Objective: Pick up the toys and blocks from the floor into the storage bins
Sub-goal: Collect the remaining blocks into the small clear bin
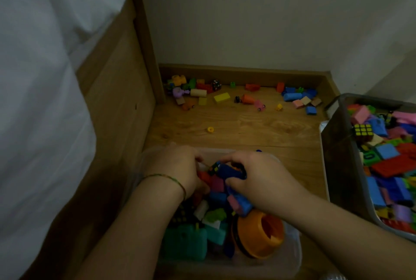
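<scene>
Both hands are over a clear storage bin [292,255] in front of me, which holds several blocks, a teal toy [184,243] and an orange toy [261,234]. My left hand [177,167] has its fingers curled down among the blocks at the bin's far left; what it holds is hidden. My right hand [258,178] grips a dark blue toy [231,172] above the pile. Loose blocks [221,97] lie scattered along the far baseboard. A small yellow ring [210,129] sits alone on the wooden floor.
A second grey bin [337,167] full of blocks and a puzzle cube [362,132] stands at the right. A wooden bed frame [117,104] with white bedding rises on the left. A white wall closes the far side.
</scene>
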